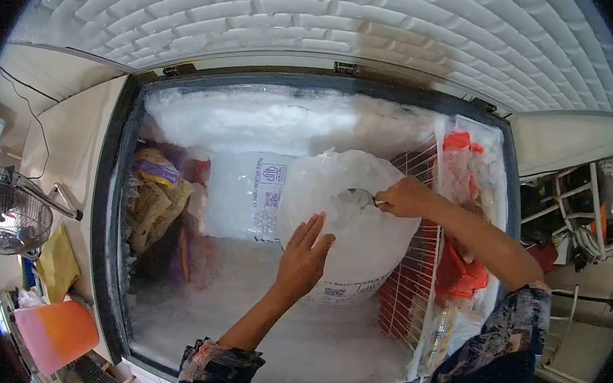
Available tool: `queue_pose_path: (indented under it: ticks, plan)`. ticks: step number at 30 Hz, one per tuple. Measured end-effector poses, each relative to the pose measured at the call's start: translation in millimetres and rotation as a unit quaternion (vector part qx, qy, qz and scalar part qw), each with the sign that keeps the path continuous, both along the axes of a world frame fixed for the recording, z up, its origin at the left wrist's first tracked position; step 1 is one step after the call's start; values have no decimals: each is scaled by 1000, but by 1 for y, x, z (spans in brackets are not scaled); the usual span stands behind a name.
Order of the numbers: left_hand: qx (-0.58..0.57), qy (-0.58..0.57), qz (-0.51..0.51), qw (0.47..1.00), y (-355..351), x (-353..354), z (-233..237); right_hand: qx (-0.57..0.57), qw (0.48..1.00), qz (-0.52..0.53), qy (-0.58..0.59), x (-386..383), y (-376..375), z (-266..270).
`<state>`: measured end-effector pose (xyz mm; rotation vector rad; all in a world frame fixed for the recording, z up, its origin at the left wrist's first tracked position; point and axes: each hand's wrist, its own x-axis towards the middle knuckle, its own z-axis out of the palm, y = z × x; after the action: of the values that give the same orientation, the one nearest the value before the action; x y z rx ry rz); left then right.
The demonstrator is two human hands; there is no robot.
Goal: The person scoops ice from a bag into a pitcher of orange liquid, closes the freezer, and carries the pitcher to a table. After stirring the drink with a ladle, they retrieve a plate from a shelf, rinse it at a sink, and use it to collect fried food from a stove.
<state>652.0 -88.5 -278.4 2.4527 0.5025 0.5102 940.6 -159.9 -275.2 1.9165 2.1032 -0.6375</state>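
Note:
A large round white bag [346,238] with printing near its lower edge lies in a frosted chest freezer. My left hand [304,256] rests on the bag's left side, fingers extended. In my right hand [401,197] is the handle of a metal spoon [360,198], whose bowl touches the white material at the top of the bag. Left of it lies a flat white bag [238,193] with purple printing. Whether the round bag is open under the spoon is hard to tell.
A white wire divider [410,286] stands right of the bag, with red bags [455,268] behind it. Other packages [158,201] lie at the freezer's left end. Thick frost [254,119] lines the far wall. A fan [10,211] stands outside, left.

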Motion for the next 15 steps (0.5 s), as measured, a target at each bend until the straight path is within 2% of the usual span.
queue_pose_path:
  ticks: [3, 8, 13, 15]
  plan:
    - [-1, 16, -4, 1000, 7, -6, -1, 16, 999, 6, 41, 2, -4, 6]
    - [-13, 8, -10, 1000, 2, 5, -12, 60, 998, 20, 21, -3, 6, -19]
    - [12, 11, -8, 1000, 4, 3, -7, 98, 993, 37, 56, 0, -1, -3]
    - [31, 12, -3, 999, 10, 0, 4, 42, 996, -34, 76, 0, -3, 4]
